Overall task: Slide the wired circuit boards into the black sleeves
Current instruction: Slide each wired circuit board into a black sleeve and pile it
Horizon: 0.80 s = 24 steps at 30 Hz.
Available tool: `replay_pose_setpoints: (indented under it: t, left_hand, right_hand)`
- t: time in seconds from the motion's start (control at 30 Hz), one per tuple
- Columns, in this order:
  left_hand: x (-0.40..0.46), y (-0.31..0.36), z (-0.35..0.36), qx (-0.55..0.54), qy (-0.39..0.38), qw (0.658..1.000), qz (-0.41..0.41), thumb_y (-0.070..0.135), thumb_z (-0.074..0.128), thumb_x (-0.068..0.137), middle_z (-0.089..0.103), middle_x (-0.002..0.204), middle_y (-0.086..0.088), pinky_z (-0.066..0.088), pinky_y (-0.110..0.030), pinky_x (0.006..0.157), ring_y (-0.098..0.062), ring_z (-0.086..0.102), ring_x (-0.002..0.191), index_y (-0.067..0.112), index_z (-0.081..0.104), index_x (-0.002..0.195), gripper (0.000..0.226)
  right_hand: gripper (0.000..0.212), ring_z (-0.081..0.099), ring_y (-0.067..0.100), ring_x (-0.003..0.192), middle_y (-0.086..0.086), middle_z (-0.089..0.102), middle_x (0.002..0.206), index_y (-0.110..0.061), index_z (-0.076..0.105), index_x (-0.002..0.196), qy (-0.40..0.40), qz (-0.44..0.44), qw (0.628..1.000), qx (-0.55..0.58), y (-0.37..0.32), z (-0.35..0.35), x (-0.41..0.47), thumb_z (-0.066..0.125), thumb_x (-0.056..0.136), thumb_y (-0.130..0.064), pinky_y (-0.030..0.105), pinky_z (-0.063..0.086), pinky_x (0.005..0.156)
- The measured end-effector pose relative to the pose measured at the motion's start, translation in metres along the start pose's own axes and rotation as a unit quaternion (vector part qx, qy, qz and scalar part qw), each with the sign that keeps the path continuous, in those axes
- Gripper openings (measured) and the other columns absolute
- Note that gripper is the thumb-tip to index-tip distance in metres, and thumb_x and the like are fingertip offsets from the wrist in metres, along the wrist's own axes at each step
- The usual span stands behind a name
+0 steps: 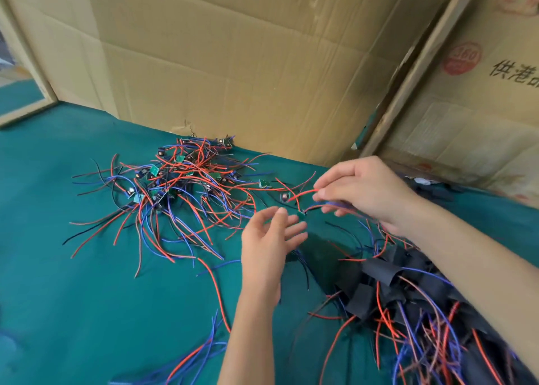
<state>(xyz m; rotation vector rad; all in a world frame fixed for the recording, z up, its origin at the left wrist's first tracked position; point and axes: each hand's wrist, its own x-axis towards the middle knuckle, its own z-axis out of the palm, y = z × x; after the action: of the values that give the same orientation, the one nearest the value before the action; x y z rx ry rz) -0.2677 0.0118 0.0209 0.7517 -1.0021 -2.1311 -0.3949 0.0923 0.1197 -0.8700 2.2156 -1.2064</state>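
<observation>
A teal cloth-covered table (87, 282) fills the foreground. Creased brown cardboard sheets (233, 63) stand at twelve o'clock; a printed cardboard box (481, 107) stands at two o'clock.

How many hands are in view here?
2. The left hand hovers open, low at centre; the right hand sits just right of it, pinching a board's red and blue wires.

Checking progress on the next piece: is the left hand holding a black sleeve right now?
No. The left hand is open with relaxed fingers and holds nothing, while the black sleeves lie on the table by the right arm.
</observation>
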Motion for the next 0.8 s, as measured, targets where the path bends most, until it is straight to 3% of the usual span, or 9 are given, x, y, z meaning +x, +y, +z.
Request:
replay_pose_setpoints:
  t: [0.1,0.17,0.23,0.33,0.43,0.57,0.63,0.7,0.8]
  left_hand:
    - [-0.002,0.001,0.001,-0.023,-0.031,0.998,-0.047,0.023,0.050,0.106,0.071,0.107,-0.028,0.062,-0.032,0.075,-0.031,0.076,0.091,-0.001,0.054,0.115,0.026]
    - [-0.003,0.004,0.001,-0.054,-0.039,0.997,-0.047,0.021,0.048,0.107,0.074,0.097,-0.025,0.062,-0.031,0.071,-0.030,0.076,0.085,0.000,0.056,0.103,0.023]
    - [-0.003,0.008,-0.002,-0.076,-0.038,0.996,-0.039,0.018,0.050,0.106,0.075,0.084,-0.017,0.060,-0.027,0.063,-0.024,0.075,0.071,0.004,0.058,0.092,0.022]
    - [-0.004,0.009,-0.006,-0.021,-0.038,0.999,-0.022,0.017,0.056,0.102,0.076,0.091,-0.011,0.057,-0.022,0.061,-0.013,0.067,0.063,0.008,0.062,0.098,0.011]
    - [-0.004,0.007,-0.007,0.010,-0.032,0.999,0.010,0.011,0.063,0.097,0.076,0.090,-0.008,0.044,-0.014,0.051,-0.006,0.057,0.058,0.011,0.063,0.102,0.006]
    - [-0.004,0.004,-0.008,0.036,-0.039,0.998,0.046,0.003,0.070,0.088,0.072,0.085,-0.009,0.041,-0.010,0.052,-0.001,0.056,0.055,0.010,0.063,0.101,0.016]
    - [-0.004,0.002,-0.008,0.051,-0.055,0.995,0.059,0.001,0.071,0.087,0.069,0.079,-0.003,0.040,-0.011,0.052,0.000,0.057,0.057,0.012,0.063,0.100,0.019]
    - [-0.005,0.003,-0.007,0.054,-0.072,0.994,0.058,0.003,0.073,0.085,0.070,0.078,-0.002,0.040,-0.016,0.053,-0.003,0.061,0.064,0.013,0.062,0.101,0.021]
    - [-0.004,0.004,-0.006,0.036,-0.087,0.994,0.049,0.014,0.078,0.080,0.074,0.086,-0.007,0.041,-0.019,0.054,-0.015,0.068,0.073,0.013,0.061,0.098,0.024]
  right_hand:
    - [0.010,0.078,0.023,0.079,0.008,0.079,0.084,-0.014,0.076,0.089,-0.034,-0.031,0.998,-0.033,0.004,0.008,-0.020,0.073,0.088,-0.005,0.028,0.059,0.066]
    - [0.010,0.077,0.021,0.080,0.005,0.079,0.081,-0.017,0.077,0.090,-0.046,-0.057,0.996,-0.059,0.007,0.013,-0.030,0.074,0.088,-0.008,0.033,0.060,0.073]
    - [0.008,0.074,0.009,0.076,-0.005,0.078,0.077,-0.023,0.077,0.088,-0.062,-0.094,0.985,-0.132,0.009,0.016,-0.036,0.076,0.087,-0.015,0.026,0.055,0.078]
    - [0.008,0.064,-0.004,0.066,-0.009,0.078,0.076,-0.025,0.077,0.088,-0.130,-0.095,0.972,-0.169,0.009,0.015,-0.041,0.078,0.086,-0.018,0.013,0.047,0.069]
    - [0.002,0.064,0.002,0.069,-0.004,0.078,0.079,-0.026,0.079,0.088,-0.191,-0.066,0.960,-0.193,0.006,0.001,-0.034,0.079,0.086,-0.027,0.019,0.048,0.069]
    - [0.007,0.067,0.008,0.070,-0.003,0.076,0.073,-0.024,0.078,0.078,-0.011,-0.033,0.966,-0.257,0.019,-0.045,0.011,0.077,0.084,-0.027,0.024,0.048,0.069]
    - [0.004,0.070,0.018,0.085,-0.004,0.076,0.082,-0.024,0.078,0.084,0.070,0.019,0.947,-0.314,0.036,-0.073,0.036,0.076,0.084,-0.020,0.026,0.048,0.070]
    - [0.021,0.069,0.029,0.095,0.003,0.074,0.101,-0.022,0.077,0.105,0.094,0.088,0.936,-0.327,0.057,-0.092,0.057,0.073,0.087,-0.013,0.030,0.051,0.071]
    - [0.041,0.061,0.030,0.104,0.005,0.063,0.127,-0.025,0.066,0.131,0.069,0.147,0.939,-0.305,0.084,-0.099,0.075,0.064,0.094,-0.008,0.035,0.056,0.073]
